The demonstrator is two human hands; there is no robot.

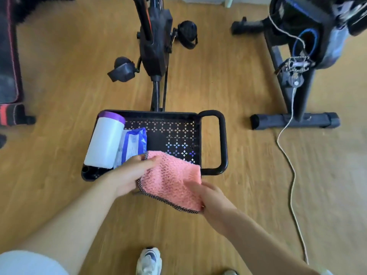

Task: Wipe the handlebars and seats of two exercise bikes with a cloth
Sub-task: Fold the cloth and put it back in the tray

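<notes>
Pink cloth (171, 182): held spread over black basket (223, 143).
Left hand (130, 175): cloth edge pinched.
Right hand (213, 198): cloth corner gripped.

Both hands hold a pink cloth (171, 180) over a black basket (212, 143), left hand (129, 173) at nine o'clock, right hand (210, 197) at four. Two exercise bikes stand beyond, one (155, 42) at twelve o'clock, another (309, 56) at two.

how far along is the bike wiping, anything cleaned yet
Done: only the pickup; the cloth is held up over a corner of the basket. In hand: left grip and right grip each hold an edge of it. Left: all the wiping, seemingly; the cloth touches neither the middle bike nor the right bike, and their handlebars and seats are out of view.
</notes>
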